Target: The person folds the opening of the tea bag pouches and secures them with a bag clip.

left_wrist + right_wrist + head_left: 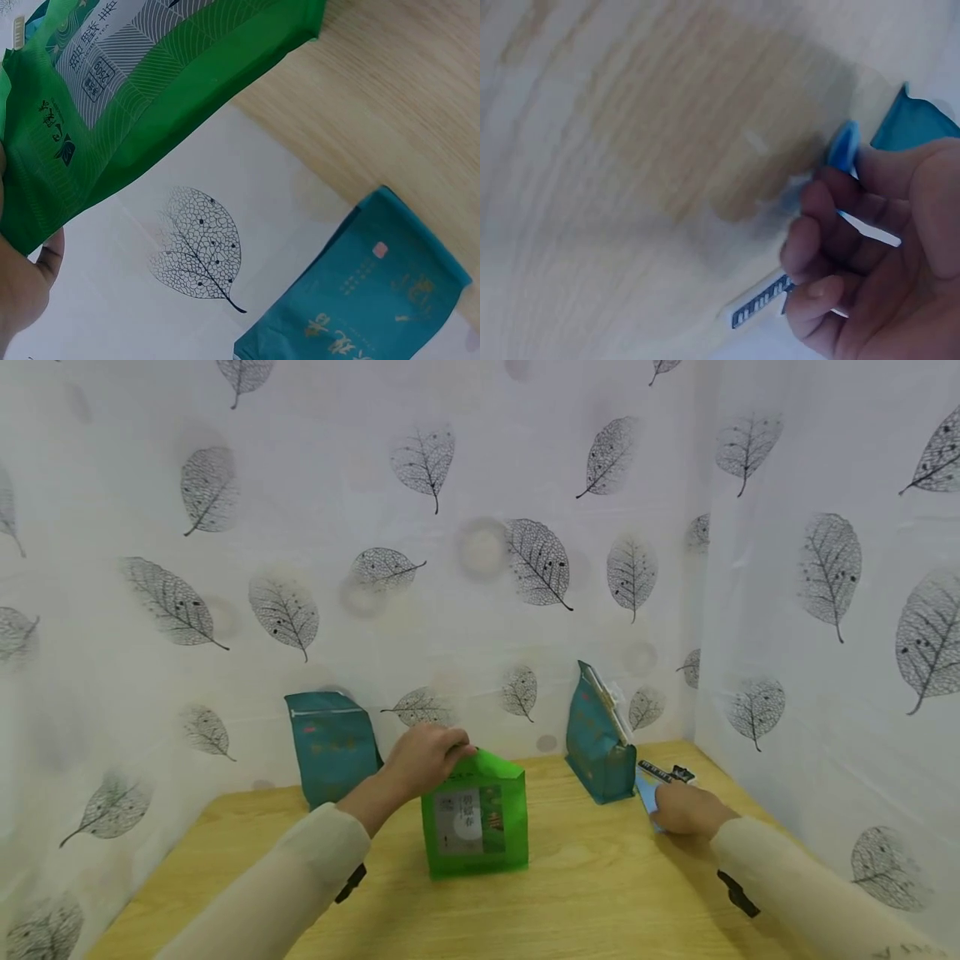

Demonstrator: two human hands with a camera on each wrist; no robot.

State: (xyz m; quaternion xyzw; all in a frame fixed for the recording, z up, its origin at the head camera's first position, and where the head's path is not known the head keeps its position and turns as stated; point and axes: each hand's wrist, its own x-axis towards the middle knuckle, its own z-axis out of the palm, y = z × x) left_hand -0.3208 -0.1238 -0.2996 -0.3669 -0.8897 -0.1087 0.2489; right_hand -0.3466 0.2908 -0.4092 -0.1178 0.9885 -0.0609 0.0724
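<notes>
The green bag stands upright at the middle of the table and is pinched at its top edge by the left hand, fingers curled over the fold. At 3 o'clock from it, the right hand lies on the table with its fingers curled round a flat blue packet. One teal bag is seen at 10 o'clock from the green bag, another at 2 o'clock, just beside the right hand
</notes>
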